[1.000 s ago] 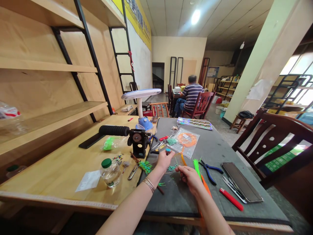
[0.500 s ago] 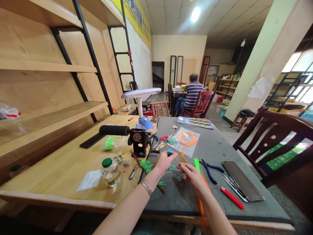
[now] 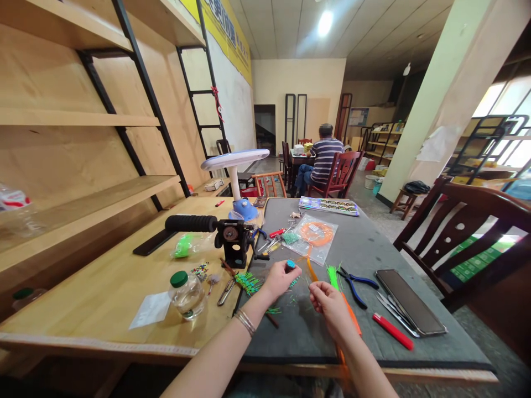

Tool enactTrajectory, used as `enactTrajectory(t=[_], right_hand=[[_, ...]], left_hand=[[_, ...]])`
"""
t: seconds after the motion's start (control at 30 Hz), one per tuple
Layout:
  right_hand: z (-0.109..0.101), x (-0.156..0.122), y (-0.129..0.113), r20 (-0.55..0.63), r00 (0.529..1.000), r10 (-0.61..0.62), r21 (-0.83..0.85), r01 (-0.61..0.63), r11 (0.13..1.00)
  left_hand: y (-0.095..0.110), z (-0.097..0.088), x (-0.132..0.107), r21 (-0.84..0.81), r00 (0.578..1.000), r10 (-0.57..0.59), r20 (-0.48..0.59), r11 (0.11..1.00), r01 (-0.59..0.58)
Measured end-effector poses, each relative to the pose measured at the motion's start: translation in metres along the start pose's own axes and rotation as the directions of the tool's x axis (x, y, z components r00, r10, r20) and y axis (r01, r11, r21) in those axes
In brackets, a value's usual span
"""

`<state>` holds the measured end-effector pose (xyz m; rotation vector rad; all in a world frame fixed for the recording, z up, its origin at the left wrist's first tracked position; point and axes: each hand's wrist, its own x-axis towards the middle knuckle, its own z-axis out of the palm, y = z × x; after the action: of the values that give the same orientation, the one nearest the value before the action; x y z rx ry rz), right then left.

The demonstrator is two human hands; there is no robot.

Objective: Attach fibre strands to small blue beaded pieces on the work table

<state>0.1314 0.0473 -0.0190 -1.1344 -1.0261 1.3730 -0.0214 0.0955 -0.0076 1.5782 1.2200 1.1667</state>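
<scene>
My left hand [image 3: 281, 281] is closed, its fingers pinching a small dark piece with a bright blue top [image 3: 291, 265] above the grey mat. A short distance to its right, my right hand [image 3: 331, 305] has thumb and forefinger pressed together; anything between them is too fine to make out. Small blue-green bits [image 3: 294, 282] lie on the mat, partly hidden behind my left hand. Left of that hand rests a row of green tufts [image 3: 248, 282]. Beyond my right fingers stand bright green bristles [image 3: 332, 275] next to an orange strip [image 3: 350, 314].
Blue-handled pliers [image 3: 357, 286], tweezers [image 3: 392, 315], a red lighter [image 3: 392, 331] and a phone [image 3: 409, 301] lie to the right. A black cranked device [image 3: 233, 243], a green-capped jar [image 3: 187, 298] and a white lamp [image 3: 235, 182] stand left. A bag with an orange coil [image 3: 318, 235] lies ahead.
My right hand has drawn away from my left, to the right and slightly nearer me. My left hand has turned, so the blue-topped piece shows more. The view has shifted slightly.
</scene>
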Motion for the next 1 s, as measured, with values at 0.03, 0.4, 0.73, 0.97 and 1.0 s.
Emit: enactTrajectory(t=[0.03, 0.4, 0.73, 0.97, 1.0], right_hand=[[-0.001, -0.002, 0.001, -0.015, 1.000, 0.004, -0.002, -0.004, 1.000], [-0.006, -0.012, 0.017, -0.043, 0.999, 0.008, -0.004, -0.009, 1.000], [-0.005, -0.017, 0.017, -0.031, 0.999, -0.008, 0.017, 0.009, 1.000], [0.011, -0.027, 0.002, 0.093, 0.995, -0.026, 0.133, 0.013, 0.991], [0.015, -0.028, 0.001, 0.110, 0.994, -0.025, 0.145, 0.009, 0.989]], left_hand=[[-0.004, -0.002, 0.003, 0.041, 1.000, 0.001, -0.008, 0.999, -0.001], [-0.010, 0.002, 0.002, 0.498, 1.000, -0.019, -0.020, 0.867, 0.027], [-0.004, 0.003, 0.002, 0.469, 1.000, -0.015, 0.016, 0.883, 0.005], [0.009, -0.011, -0.028, -0.010, 0.983, -0.093, 0.157, 0.995, 0.096], [0.010, -0.010, -0.034, -0.159, 0.967, -0.159, 0.197, 0.969, 0.191]])
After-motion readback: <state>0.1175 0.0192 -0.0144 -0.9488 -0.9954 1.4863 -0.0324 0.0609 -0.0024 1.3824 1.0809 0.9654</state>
